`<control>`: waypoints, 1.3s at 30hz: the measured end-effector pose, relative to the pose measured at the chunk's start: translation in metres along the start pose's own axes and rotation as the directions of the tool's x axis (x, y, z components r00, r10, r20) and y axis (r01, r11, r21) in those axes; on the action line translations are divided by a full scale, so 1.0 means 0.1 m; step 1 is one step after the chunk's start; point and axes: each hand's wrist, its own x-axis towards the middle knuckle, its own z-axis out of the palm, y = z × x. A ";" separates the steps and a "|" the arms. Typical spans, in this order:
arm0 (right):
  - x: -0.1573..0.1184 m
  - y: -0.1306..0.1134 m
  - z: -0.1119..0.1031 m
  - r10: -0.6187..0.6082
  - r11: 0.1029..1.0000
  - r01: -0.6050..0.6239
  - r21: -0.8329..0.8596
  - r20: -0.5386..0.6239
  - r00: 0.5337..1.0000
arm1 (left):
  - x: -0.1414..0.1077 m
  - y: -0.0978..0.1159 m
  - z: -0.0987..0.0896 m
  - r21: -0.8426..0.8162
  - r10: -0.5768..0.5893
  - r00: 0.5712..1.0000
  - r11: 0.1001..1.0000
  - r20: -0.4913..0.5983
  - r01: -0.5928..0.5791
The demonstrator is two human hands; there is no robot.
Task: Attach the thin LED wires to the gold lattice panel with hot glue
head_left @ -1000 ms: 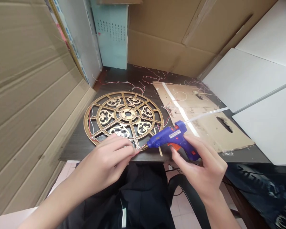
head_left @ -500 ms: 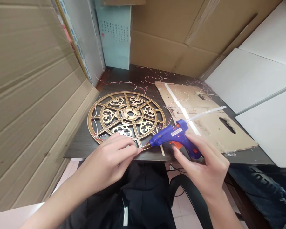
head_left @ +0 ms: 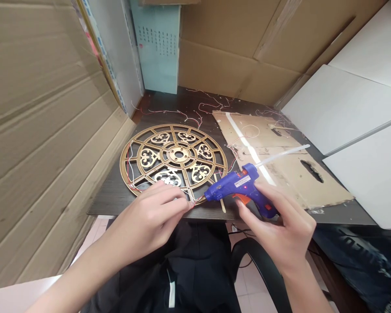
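A round, gold-coloured openwork frame (head_left: 179, 155) with spokes and scroll ornaments lies on the dark table. At its near rim, my left hand (head_left: 163, 211) is closed in a pinch on a thin red and white wire (head_left: 195, 201). My right hand (head_left: 276, 221) grips a blue glue gun (head_left: 236, 184) with an orange trigger, a finger by that trigger. The gun's nozzle meets the near rim just right of my left fingertips. A clear glue stick (head_left: 283, 153) sticks out of the gun's back. More wire runs along the frame's left side.
A cardboard sheet (head_left: 286, 174) with a white strip and cut holes lies on the right. Loose thin wires (head_left: 211, 106) are scattered at the back. Beneath the gun rests a small wooden stick (head_left: 222, 204). Cardboard walls (head_left: 228, 65) and white panels (head_left: 361, 104) enclose the table.
Both hands, the glue gun and the frame hold nearly the same places. The whole view has shifted only slightly.
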 end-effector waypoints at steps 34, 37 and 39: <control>-0.01 0.00 -0.01 0.003 1.000 -0.003 0.000 -0.017 1.000 | -0.01 -0.01 0.00 -0.004 0.003 1.000 1.000 0.001 -0.003; -0.02 0.00 -0.01 -0.004 1.000 0.004 -0.008 -0.024 1.000 | -0.02 -0.01 -0.01 -0.003 -0.004 1.000 1.000 0.007 0.004; -0.03 0.00 -0.01 -0.017 1.000 0.017 -0.015 -0.025 1.000 | -0.03 0.00 -0.02 -0.005 -0.008 1.000 1.000 0.008 0.008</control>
